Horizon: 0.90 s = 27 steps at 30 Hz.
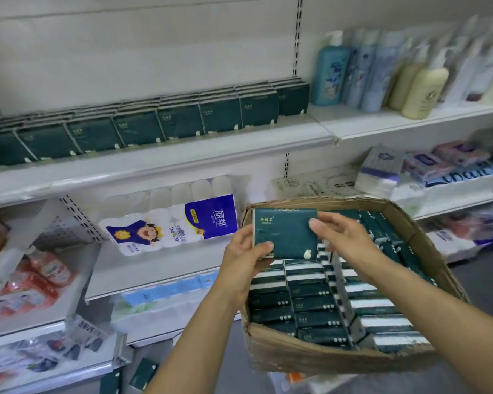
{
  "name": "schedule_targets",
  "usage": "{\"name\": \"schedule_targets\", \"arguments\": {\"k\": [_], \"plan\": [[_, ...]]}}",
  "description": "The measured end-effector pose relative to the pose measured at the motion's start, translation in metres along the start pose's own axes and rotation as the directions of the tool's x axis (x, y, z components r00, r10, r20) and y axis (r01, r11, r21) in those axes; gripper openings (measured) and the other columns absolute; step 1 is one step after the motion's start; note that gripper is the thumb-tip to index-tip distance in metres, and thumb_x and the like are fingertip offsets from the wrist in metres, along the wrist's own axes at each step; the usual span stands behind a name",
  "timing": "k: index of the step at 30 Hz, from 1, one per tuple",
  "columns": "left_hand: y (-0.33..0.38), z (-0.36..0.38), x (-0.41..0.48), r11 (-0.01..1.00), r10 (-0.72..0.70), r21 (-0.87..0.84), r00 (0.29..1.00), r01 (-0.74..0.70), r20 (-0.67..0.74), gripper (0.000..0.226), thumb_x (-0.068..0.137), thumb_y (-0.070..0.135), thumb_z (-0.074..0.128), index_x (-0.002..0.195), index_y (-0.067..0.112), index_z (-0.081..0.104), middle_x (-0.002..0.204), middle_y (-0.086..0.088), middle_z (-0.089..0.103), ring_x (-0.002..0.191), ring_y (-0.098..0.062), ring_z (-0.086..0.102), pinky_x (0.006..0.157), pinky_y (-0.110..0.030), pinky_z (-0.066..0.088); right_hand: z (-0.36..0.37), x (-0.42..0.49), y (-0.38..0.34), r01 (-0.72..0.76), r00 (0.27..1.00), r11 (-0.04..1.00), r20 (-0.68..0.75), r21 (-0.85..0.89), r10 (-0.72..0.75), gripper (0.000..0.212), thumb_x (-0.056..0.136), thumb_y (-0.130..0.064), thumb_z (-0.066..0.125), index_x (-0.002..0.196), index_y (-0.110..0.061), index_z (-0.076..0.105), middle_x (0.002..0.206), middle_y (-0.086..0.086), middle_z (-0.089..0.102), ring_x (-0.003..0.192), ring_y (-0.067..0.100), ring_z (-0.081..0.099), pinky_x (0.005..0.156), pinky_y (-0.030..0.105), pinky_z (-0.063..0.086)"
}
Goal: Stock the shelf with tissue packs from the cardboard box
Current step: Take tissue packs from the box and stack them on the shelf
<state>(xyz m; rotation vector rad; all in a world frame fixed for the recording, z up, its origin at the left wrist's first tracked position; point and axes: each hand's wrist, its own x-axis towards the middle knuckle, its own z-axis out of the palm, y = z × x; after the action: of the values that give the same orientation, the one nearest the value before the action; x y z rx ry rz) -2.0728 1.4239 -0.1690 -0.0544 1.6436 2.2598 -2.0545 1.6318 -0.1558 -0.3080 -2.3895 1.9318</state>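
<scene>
A dark green tissue pack (286,231) is held upright above the far left corner of the cardboard box (319,358). My left hand (246,258) grips its lower left corner, thumb on the front. My right hand (339,237) holds its right edge, thumb on the front face. Several more green packs (313,305) fill the box in rows. On the upper shelf (160,160) a long row of the same green packs (160,123) stands upright.
Pump bottles (382,72) stand on the upper shelf to the right. A blue-and-white toilet roll bundle (174,223) lies on the shelf below the green row. Other tissue bundles (427,169) sit at the right. Two green packs (143,373) lie on the floor.
</scene>
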Motion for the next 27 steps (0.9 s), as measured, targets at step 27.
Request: {"name": "schedule_targets", "arguments": {"k": [27], "plan": [[0.162,0.085,0.279,0.198,0.491,0.951,0.864,-0.236,0.112,0.041,0.094,0.017,0.058,0.134,0.019,0.052,0.16,0.0,0.019,0.148,-0.017,0.008,0.118,-0.031,0.009,-0.127,0.342,-0.102,0.289,0.944,0.957,-0.157,-0.042,-0.291,0.034,0.084,-0.003,0.07,0.117,-0.006,0.062,0.104,0.012,0.063,0.092,0.019,0.058,0.093,0.035,0.052]]}}
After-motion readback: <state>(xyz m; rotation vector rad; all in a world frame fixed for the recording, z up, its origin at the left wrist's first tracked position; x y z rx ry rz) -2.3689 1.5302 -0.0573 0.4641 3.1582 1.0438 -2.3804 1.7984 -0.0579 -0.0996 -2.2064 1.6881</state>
